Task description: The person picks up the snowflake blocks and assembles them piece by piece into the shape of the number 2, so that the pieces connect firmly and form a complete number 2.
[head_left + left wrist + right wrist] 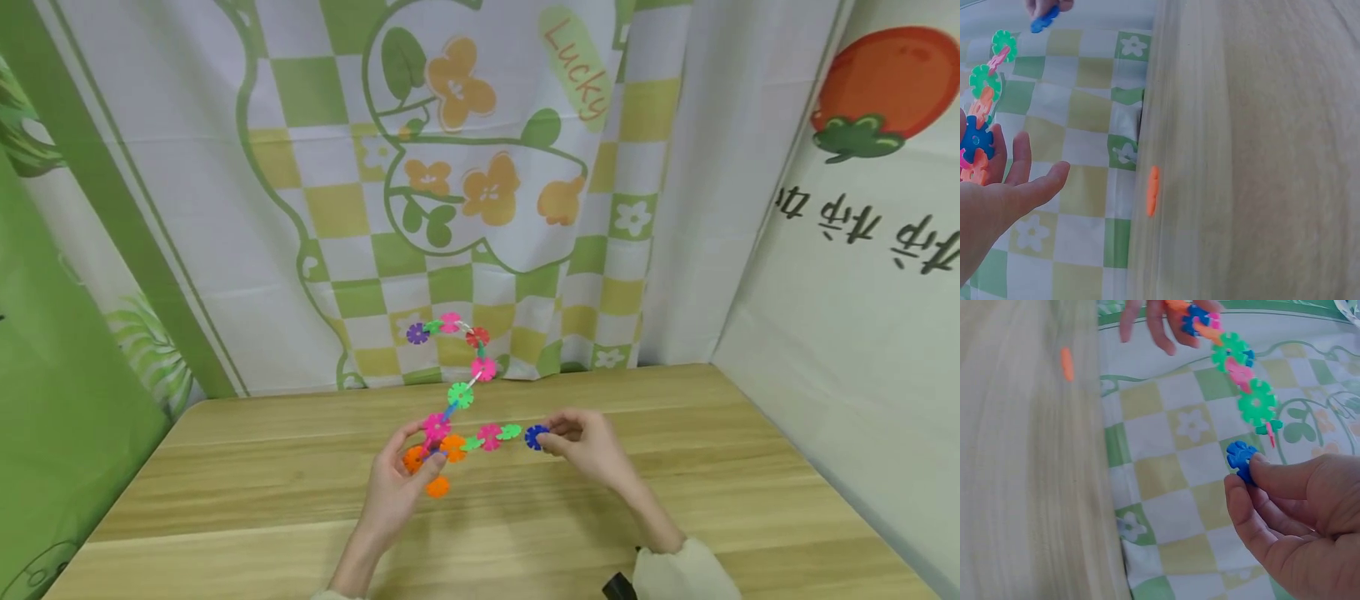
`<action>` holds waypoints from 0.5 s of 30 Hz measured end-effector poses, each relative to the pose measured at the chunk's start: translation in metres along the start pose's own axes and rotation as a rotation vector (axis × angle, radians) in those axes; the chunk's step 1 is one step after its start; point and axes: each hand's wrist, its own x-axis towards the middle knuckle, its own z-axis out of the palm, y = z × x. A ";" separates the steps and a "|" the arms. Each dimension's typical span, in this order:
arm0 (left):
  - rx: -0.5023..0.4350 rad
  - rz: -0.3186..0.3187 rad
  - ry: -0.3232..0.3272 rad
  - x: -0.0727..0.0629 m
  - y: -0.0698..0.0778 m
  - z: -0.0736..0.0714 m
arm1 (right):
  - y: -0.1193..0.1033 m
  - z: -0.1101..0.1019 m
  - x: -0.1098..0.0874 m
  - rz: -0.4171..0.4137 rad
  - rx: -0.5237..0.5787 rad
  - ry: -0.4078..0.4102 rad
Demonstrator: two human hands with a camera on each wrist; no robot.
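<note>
My left hand grips a chain of interlocked plastic snowflake discs near its orange and blue pieces, thumb in front. From there one branch curves up through pink, green, white and red discs to a purple disc. Another branch of green and pink discs reaches toward the right. Between thumb and fingertips, my right hand pinches a single dark blue snowflake disc. A small gap separates this disc from the green disc at the branch's end.
On the wooden table, a loose orange snowflake disc lies below the left hand. A patterned curtain hangs along the table's back edge. Near the right sleeve is a small black object.
</note>
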 end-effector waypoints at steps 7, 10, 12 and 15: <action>-0.004 0.001 -0.010 0.000 -0.003 0.000 | -0.003 -0.003 0.000 -0.014 0.055 0.043; -0.009 0.004 -0.009 0.000 -0.004 0.001 | -0.004 -0.003 0.001 -0.041 0.061 0.050; -0.014 0.001 -0.007 0.000 -0.004 0.002 | -0.005 -0.004 0.000 -0.050 0.063 0.044; -0.026 0.002 -0.010 0.001 -0.004 0.003 | -0.005 -0.004 -0.001 -0.063 0.071 0.029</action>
